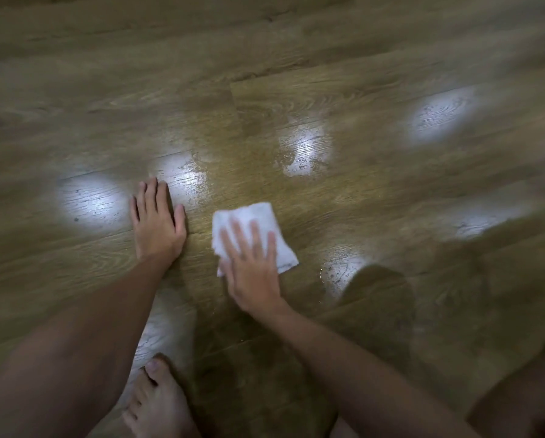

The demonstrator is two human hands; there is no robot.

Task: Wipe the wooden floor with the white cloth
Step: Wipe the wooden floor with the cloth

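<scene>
You are pressing the soft, light cloth (249, 229) flat under your open right hand (253, 273), while your open left hand (157, 222) is leaning on the floor (359, 191).

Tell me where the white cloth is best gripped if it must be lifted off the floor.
Probably at the far edge of the white cloth, pinched from above. It lies flat and folded on the wooden floor, and the right hand presses its near half with straight fingers, leaving only the far part exposed.
</scene>
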